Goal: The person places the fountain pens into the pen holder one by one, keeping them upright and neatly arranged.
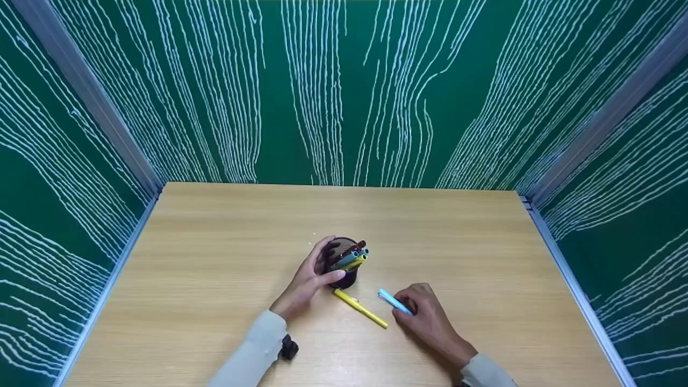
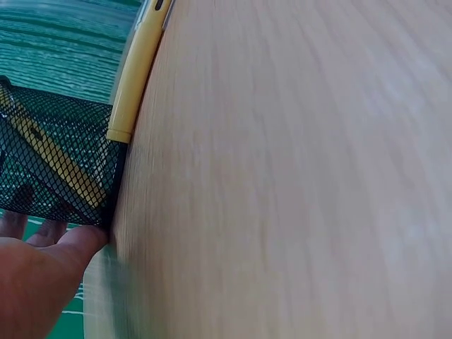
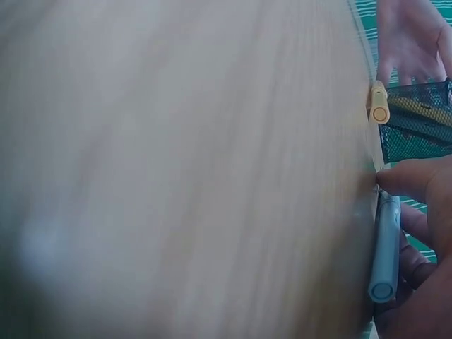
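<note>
A black mesh pen cup [image 1: 349,279] stands on the table with several pens in it, dark red, teal and yellow [image 1: 355,263]. My left hand [image 1: 306,279] holds the cup from its left side, thumb across the front; the far fingers are partly hidden. A yellow marker [image 1: 361,309] lies on the wood just in front of the cup. To its right, my right hand [image 1: 430,322] pinches a light blue marker [image 1: 389,299] low at the tabletop. In the right wrist view this marker [image 3: 385,244] lies along the table surface beside the curled fingers.
The wooden table [image 1: 242,226] is bounded by green walls with white wavy lines [image 1: 312,107] at the back and sides. Metal rails [image 1: 570,285] run along its side edges. A black wrist device [image 1: 288,348] sits at the left sleeve.
</note>
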Available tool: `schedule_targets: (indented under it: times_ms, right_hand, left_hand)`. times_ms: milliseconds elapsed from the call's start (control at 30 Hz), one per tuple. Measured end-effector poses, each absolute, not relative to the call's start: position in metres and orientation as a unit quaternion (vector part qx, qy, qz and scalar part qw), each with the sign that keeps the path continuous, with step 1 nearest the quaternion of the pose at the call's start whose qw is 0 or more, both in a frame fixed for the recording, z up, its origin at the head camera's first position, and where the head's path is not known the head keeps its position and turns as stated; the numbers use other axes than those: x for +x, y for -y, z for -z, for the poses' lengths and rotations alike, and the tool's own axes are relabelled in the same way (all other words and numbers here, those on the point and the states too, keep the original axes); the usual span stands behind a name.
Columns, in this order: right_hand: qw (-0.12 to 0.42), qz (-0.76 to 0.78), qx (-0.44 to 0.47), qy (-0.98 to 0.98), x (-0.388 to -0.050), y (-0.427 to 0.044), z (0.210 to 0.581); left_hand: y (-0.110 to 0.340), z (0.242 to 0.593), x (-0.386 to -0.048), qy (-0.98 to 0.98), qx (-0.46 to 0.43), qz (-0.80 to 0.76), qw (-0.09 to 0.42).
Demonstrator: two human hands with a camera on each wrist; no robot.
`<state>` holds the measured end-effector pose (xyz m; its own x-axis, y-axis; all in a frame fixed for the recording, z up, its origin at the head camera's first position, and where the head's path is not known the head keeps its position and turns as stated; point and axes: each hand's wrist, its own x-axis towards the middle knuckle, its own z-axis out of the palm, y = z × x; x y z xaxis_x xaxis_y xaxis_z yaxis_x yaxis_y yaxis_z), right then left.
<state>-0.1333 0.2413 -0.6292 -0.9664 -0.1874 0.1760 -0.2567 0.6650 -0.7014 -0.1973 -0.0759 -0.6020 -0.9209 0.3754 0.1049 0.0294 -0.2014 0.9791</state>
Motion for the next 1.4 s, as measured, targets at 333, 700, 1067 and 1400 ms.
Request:
schedule_targets:
  times_ms: [333,700,1067,1400]
  right_hand:
    - [0.031,-0.371,0.109,0.922,-0.133,-0.237,0.621]
    - [0.024,-0.399,0.081,0.913,-0.138,-0.241,0.595]
    - [0.076,-0.439,0.11,0.889,-0.144,-0.251,0.554]
    - [0.069,-0.466,0.078,0.879,-0.151,-0.25,0.528]
  left_hand:
    - [0.075,0.604,-0.198,-0.615,0.162,-0.763,0.117]
    - [0.076,0.603,-0.197,-0.628,0.163,-0.753,0.111]
    - [0.074,0.605,-0.197,-0.627,0.17,-0.753,0.105]
    - [0.073,0.604,-0.197,-0.628,0.176,-0.752,0.096]
